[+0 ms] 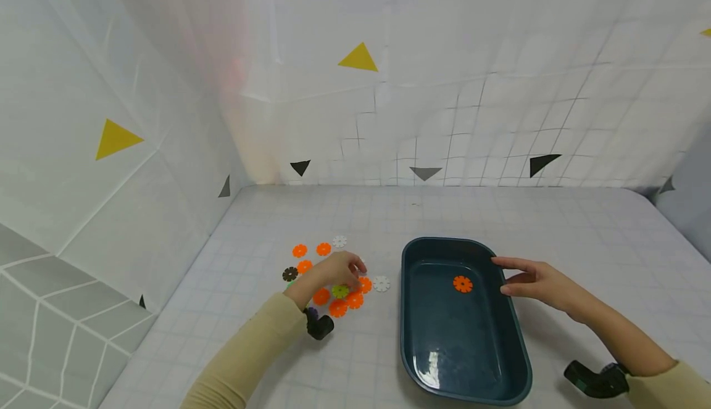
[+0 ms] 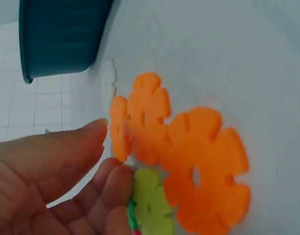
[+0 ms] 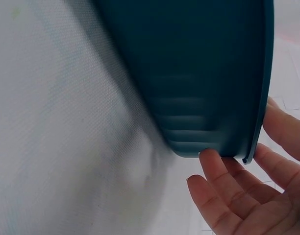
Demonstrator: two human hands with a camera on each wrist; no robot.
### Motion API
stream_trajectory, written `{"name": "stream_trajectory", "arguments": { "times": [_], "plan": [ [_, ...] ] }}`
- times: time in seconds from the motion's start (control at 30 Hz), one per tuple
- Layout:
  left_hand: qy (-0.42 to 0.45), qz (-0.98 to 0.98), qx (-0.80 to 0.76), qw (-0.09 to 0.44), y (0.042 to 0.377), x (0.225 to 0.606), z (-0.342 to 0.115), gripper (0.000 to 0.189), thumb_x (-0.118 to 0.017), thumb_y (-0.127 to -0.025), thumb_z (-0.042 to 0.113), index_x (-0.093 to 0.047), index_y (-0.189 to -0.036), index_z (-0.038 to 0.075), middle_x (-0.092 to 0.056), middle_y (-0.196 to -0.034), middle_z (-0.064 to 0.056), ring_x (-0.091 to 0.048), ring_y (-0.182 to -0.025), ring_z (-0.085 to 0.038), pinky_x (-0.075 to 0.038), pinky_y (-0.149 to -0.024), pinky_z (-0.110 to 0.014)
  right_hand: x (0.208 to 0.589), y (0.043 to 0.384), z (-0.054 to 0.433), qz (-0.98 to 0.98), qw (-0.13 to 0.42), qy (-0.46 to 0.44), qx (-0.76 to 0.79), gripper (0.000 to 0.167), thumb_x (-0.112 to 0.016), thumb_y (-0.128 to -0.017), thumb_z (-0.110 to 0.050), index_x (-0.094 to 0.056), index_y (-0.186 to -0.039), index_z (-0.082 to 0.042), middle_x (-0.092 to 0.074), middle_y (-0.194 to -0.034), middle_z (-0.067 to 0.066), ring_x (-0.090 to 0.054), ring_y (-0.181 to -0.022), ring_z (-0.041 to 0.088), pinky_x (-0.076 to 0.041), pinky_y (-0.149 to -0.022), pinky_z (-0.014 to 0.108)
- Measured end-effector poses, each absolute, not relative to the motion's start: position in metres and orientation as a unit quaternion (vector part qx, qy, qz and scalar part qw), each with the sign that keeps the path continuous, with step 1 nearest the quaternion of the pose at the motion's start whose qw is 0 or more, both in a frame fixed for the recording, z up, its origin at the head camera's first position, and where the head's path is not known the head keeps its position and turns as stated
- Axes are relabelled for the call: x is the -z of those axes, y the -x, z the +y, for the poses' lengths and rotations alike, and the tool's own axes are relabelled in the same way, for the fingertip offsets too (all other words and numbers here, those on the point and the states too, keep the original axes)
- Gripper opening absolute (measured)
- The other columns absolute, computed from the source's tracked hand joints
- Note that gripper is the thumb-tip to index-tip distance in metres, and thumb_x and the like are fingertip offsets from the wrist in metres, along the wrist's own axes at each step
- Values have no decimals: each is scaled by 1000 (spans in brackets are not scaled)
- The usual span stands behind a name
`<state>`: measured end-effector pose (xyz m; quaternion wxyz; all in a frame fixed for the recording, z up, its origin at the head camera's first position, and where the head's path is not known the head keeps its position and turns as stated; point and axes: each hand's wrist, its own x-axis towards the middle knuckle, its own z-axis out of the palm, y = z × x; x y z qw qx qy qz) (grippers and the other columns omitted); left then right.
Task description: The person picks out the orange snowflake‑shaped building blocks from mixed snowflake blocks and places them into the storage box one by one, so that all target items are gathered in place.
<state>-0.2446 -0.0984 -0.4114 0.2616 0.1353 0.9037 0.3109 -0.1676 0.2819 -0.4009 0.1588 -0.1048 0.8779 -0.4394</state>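
Orange flower-shaped discs (image 1: 354, 300) lie clustered left of lower centre in the frame; a left hand (image 1: 337, 268) reaches among them, though whether it pinches one cannot be told; a lone orange disc (image 1: 463, 284) sits inside the dark blue tub (image 1: 462, 344), lower right, whose rim a right hand (image 1: 547, 285) grips; yellow triangles (image 1: 360, 59) dot the white sheeting (image 1: 311, 20) across the upper frame.
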Motion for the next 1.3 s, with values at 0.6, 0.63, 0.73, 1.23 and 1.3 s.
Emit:
{"name": "stream_trajectory", "arguments": {
  "times": [0.6, 0.63, 0.73, 1.23, 1.3],
  "plan": [
    [-156, 918, -280, 233, 238, 420, -90, 17, -73, -75, 7, -61, -88, 8, -56, -83, -2, -53, -70, -17, -48, -63, -27, 400, 167, 282, 880, 159, 109, 435, 65, -62, -87, -27, -35, -137, 4, -35, -134, 35, -61, -97, 29, -49, -81, 51],
    [-157, 919, -277, 232, 238, 420, -90, 17, -73, -75, 7, -61, -88, 8, -56, -82, -2, -53, -70, -17, -48, -63, -27, 400, 167, 282, 880, 158, 107, 436, 65, -62, -87, -27, -35, -137, 4, -36, -134, 34, -61, -98, 29, -49, -81, 51],
    [-164, 922, -269, 227, 237, 420, -90, 18, -73, -75, 8, -60, -88, 8, -56, -82, -1, -52, -70, -17, -47, -62, -26, 400, 167, 283, 879, 160, 102, 437, 66, -62, -86, -27, -35, -137, 3, -36, -135, 33, -60, -99, 30, -48, -82, 52],
    [-168, 895, -322, 260, 241, 416, -99, 16, -70, -79, 9, -59, -90, 10, -56, -81, -4, -53, -63, -17, -47, -58, -27, 398, 168, 282, 877, 163, 105, 440, 65, -62, -87, -27, -34, -138, 3, -34, -136, 34, -59, -101, 32, -47, -82, 53],
    [-165, 887, -337, 268, 243, 416, -102, 15, -70, -79, 9, -60, -91, 9, -56, -81, -4, -54, -63, -17, -48, -59, -27, 398, 168, 282, 877, 163, 105, 440, 65, -62, -87, -27, -34, -138, 2, -34, -136, 34, -59, -101, 32, -48, -82, 52]
  ]
}}
